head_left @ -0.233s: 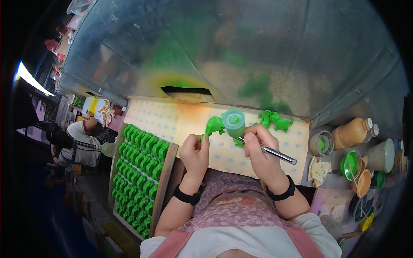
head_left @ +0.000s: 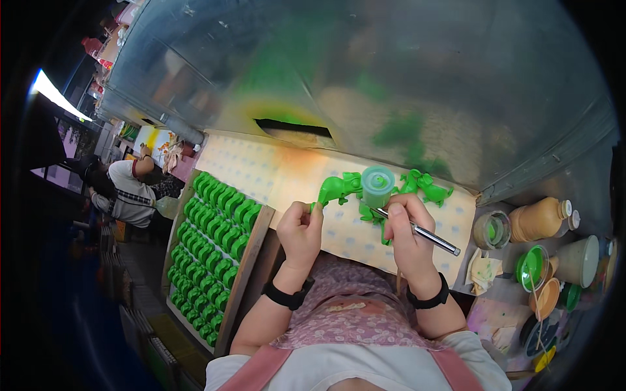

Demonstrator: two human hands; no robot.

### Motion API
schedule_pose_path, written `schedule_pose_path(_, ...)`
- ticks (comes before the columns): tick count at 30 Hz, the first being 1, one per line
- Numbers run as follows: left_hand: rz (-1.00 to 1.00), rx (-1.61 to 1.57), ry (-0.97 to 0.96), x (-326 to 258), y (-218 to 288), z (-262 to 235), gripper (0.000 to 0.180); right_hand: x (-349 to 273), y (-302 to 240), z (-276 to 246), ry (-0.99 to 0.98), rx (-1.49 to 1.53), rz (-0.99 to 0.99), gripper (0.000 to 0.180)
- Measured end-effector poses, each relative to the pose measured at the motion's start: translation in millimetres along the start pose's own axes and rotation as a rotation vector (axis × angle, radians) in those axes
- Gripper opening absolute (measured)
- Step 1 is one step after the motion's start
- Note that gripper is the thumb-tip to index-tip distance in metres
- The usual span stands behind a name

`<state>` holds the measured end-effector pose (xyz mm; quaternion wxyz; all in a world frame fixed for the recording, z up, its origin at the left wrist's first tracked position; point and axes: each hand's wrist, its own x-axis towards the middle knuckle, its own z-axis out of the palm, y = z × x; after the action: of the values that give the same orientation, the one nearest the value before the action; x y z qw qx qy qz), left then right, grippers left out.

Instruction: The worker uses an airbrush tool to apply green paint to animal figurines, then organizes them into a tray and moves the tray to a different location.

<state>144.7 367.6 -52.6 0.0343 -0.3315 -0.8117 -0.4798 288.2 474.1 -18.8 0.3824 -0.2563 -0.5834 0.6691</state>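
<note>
My left hand [head_left: 300, 236] pinches one end of a small glossy green toy figure [head_left: 334, 189], raised over the patterned paper sheet [head_left: 244, 159]. In my right hand [head_left: 412, 236] is an airbrush [head_left: 435, 240] with a silver handle, held much like a pen. Its translucent teal paint cup [head_left: 378, 187] stands above my fingers, close to the figure's far end, with green inside. The airbrush tip is hidden behind the cup. Below the cup, more green pieces [head_left: 369, 212] lie on the paper. Other green figures [head_left: 430, 188] rest to the right, beyond my right hand.
A wooden-edged tray [head_left: 255, 251] of several rows of green pieces sits to the left. Right of the paper are a glass jar [head_left: 491, 229], a folded cloth [head_left: 484, 270], bottles [head_left: 538, 220] and a green paint bowl [head_left: 531, 266]. Metal booth walls [head_left: 313, 72] rise behind. Another person [head_left: 130, 186] works at far left.
My right hand and the airbrush have shifted slightly right. More of the green figure shows beside the cup, still in my left hand. The whole view has also shifted a little.
</note>
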Motion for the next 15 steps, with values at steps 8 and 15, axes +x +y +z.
schedule_pose_path(8,-0.087,-0.014,0.074,-14,-15,-29,0.019,-9,1,2,0.085,0.044,0.038,0.02)
schedule_pose_path(15,-0.063,0.025,0.275,-37,-46,-115,0.019,-22,12,29,0.216,0.253,0.02,0.026)
